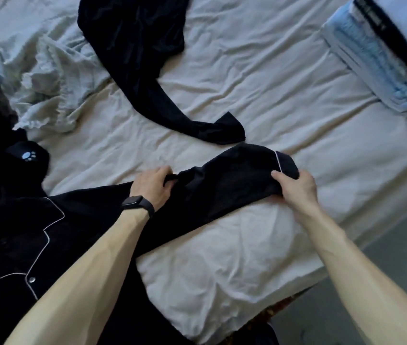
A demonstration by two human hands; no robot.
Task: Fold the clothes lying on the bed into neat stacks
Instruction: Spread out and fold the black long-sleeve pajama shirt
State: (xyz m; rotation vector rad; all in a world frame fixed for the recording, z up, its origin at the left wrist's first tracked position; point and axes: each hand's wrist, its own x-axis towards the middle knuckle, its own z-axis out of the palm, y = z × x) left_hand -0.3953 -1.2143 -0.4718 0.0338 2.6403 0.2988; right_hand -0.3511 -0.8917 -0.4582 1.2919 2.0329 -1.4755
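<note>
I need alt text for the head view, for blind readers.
The left hand and right hand grip the sleeve of a black shirt with white piping on a sheet. A dark garment and a folded stack lie beyond.

I count three dark garments: piped shirt (23,232) at 8 o'clock, long-sleeve top (132,41) at 12, paw-print piece (27,155) at 9 (can't tell what). One pale crumpled cloth (55,95) at 10, one folded stack (371,61) at 2.

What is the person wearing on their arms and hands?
Both arms are bare, with no sleeves showing. The left hand and right hand wear no gloves. A black watch with a black band sits on the left wrist.
</note>
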